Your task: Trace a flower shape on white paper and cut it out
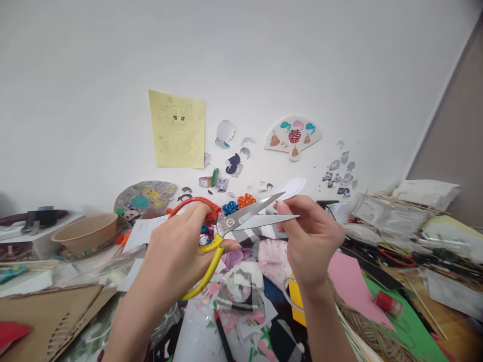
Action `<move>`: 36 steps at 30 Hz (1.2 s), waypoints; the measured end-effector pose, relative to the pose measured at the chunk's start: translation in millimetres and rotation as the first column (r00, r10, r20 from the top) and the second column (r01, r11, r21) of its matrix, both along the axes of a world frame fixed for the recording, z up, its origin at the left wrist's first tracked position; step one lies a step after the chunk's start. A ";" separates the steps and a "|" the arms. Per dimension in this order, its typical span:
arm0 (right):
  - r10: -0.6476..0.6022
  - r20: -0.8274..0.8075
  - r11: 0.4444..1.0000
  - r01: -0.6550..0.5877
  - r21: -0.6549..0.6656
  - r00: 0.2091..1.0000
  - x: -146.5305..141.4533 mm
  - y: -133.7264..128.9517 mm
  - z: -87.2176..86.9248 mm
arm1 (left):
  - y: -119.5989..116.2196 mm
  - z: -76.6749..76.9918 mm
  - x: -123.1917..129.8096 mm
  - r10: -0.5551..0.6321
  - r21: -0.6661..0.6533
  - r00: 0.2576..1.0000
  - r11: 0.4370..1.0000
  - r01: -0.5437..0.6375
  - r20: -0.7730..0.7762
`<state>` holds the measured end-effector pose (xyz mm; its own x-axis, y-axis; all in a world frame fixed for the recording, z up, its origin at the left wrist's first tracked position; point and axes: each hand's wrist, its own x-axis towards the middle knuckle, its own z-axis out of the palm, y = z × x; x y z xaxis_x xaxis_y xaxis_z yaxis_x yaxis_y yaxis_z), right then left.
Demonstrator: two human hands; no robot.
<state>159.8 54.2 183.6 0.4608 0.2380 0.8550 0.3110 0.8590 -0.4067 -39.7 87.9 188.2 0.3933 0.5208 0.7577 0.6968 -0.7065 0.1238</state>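
Note:
My left hand (181,246) grips a pair of scissors (236,217) with one red and one yellow handle loop. The blades are parted and point right, their tips close to my right hand (311,234). Between thumb and fingers, my right hand pinches a small white paper piece (296,187) with a curved edge, which rises above the fingertips against the wall. Beneath both hands lie many paper scraps (241,291) in pink, green, white and black. A black pencil-like stick with a red tip (223,334) lies among them.
A beige bowl (86,234) and cardboard (41,317) stand at left. Pink paper (356,286), green paper (411,322), a twine bundle (362,322) and a red spool (388,302) lie at right. A yellow drawing (179,138) and a decorated fan (293,137) hang on the wall behind.

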 end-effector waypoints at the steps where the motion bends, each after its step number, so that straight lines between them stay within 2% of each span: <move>1: 0.001 0.003 1.000 -0.001 -0.001 1.000 -0.4 -0.5 0.1 | 0.2 -0.2 -0.3 -0.002 0.002 1.000 1.000 0.002 0.000; 9: -0.017 0.075 1.000 0.016 0.003 0.997 1.4 -2.7 0.5 | 0.9 -0.7 -2.2 -0.011 -0.016 1.000 1.000 0.012 0.008; 16: -0.031 0.125 0.998 0.023 0.065 0.992 5.5 -1.7 -2.5 | -1.7 0.7 -2.9 -0.004 -0.051 1.000 0.999 0.004 0.007; 25: -0.048 0.170 0.998 0.040 0.051 0.984 10.6 -1.5 -2.2 | -0.3 0.0 -6.7 -0.038 -0.033 0.999 0.999 0.039 0.029; 36: -0.047 0.220 0.999 0.040 0.035 0.974 14.2 -5.1 -1.6 | -0.5 -0.1 -9.5 -0.001 -0.017 1.000 1.000 0.002 0.010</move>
